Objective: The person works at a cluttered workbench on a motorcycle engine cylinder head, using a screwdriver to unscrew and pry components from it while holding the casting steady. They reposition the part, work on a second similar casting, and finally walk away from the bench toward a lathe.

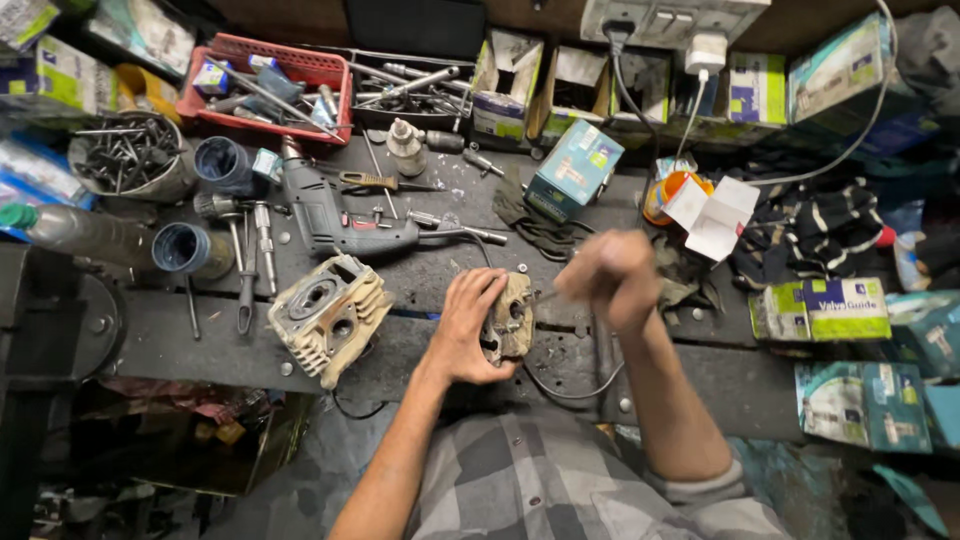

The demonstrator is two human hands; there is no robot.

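Observation:
My left hand (466,325) grips a small, dirty tan metal engine part (511,318) and holds it upright on the dark workbench (180,335). My right hand (612,275), blurred by motion, is closed around a thin tool whose tip meets the part's right side. A larger finned cylinder head (328,315) lies to the left of my left hand.
An electric drill (335,222) lies behind the cylinder head. A red basket (270,75) of tools, a tin of bolts (130,155) and blue cups (222,163) stand at the back left. Cardboard boxes (820,308) crowd the right. Rags (530,225) and a black cable (575,390) lie close by.

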